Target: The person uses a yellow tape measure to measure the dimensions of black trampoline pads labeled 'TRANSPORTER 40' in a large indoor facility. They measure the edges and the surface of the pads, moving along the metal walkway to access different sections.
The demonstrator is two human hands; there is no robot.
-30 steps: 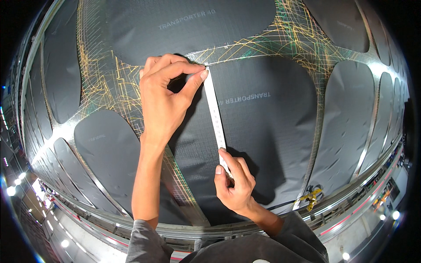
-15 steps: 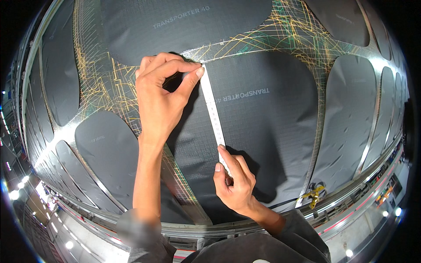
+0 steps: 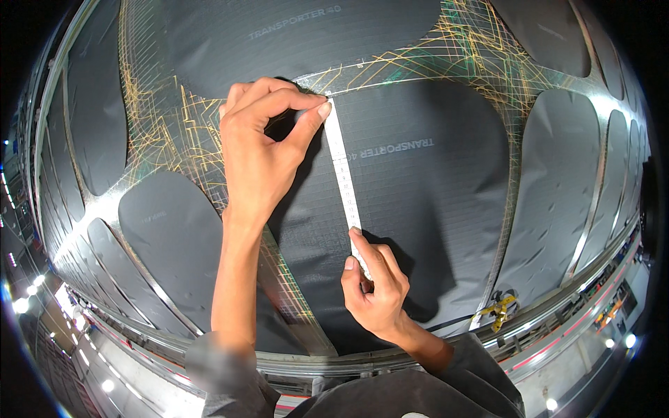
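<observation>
A white measuring tape [image 3: 344, 171] runs straight across a dark grey, cut fabric panel [image 3: 432, 188] with a faint grid texture. Its far end is pinched between the thumb and forefinger of my left hand [image 3: 259, 143], at the panel's upper edge. Nearer to me, my right hand [image 3: 376, 289] grips the tape between thumb and forefinger, the other fingers curled. Small markings show along the strip between the hands. The part of the tape inside my right hand is mostly hidden.
More dark cut pieces [image 3: 171, 223] lie around, parted by a surface [image 3: 502, 63] crossed with yellow and green score lines. A yellow tool or clamp [image 3: 499, 311] sits near the front right edge. A metal rail [image 3: 557, 306] borders the table toward me.
The view has shifted slightly. Both hands keep hold of the tape in nearly the same place on the panel; no clear movement otherwise.
</observation>
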